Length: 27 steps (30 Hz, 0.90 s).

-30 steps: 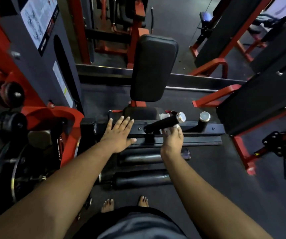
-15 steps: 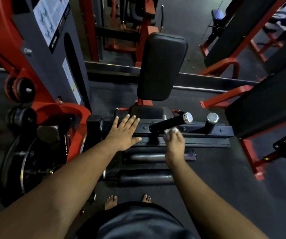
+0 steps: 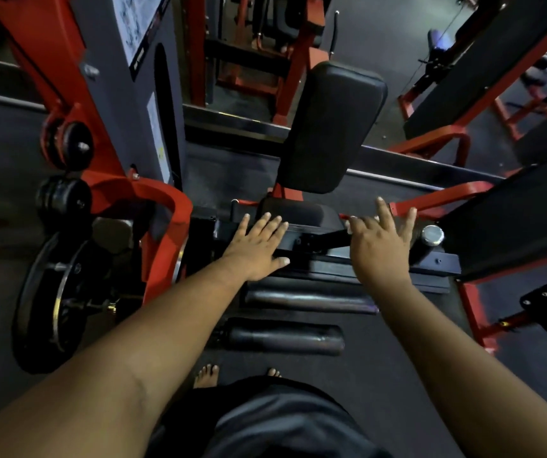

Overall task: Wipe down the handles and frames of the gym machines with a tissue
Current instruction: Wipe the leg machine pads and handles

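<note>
Both my hands lay flat-fingered on the black steel crossbar [image 3: 315, 241].
Left hand [image 3: 257, 246] at nine o'clock; right hand [image 3: 381, 246] covered a white tissue [image 3: 350, 226].

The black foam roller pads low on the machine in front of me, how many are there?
2. One black cylindrical foam roller pad lies just below the black crossbar; the second lies nearer the bare feet. Others may be hidden.

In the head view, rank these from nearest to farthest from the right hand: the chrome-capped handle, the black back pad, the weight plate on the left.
From the right hand:
1. Chrome-capped handle, just to its right.
2. Black back pad, above and slightly left.
3. Weight plate, far left, beyond the left hand.
</note>
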Available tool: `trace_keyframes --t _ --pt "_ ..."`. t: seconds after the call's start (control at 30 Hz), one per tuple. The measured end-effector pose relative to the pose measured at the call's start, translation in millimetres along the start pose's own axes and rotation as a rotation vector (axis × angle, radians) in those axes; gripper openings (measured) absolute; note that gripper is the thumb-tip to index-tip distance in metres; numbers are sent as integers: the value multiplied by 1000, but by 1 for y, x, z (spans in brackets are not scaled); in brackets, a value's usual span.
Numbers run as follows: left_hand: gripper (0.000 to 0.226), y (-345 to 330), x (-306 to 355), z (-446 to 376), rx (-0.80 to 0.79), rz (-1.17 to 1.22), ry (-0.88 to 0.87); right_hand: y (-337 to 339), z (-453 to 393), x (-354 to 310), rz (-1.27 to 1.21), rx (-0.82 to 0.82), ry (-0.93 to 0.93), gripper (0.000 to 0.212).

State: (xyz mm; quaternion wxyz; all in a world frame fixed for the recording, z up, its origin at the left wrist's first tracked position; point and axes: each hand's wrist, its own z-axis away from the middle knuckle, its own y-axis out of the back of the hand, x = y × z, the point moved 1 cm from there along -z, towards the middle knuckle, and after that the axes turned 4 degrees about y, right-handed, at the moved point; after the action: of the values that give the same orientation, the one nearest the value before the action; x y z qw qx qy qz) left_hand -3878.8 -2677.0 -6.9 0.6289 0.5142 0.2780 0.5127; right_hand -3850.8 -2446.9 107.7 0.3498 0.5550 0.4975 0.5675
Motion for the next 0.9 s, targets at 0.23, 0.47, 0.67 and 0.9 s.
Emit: trace_keyframes --t 0.23,0.47,0.67,0.9 --pt "85 -4 0 -2 12 -15 -8 1 -1 -37 214 -203 84 43" --pt "86 -1 0 -2 -3 1 -4 -30 0 -73 248 -328 355 59" --pt "84 0 -2 -2 -18 21 -13 -11 17 -38 306 -320 488 66" --pt "86 -3 -1 -4 4 17 -16 15 4 3 325 -207 282 45"
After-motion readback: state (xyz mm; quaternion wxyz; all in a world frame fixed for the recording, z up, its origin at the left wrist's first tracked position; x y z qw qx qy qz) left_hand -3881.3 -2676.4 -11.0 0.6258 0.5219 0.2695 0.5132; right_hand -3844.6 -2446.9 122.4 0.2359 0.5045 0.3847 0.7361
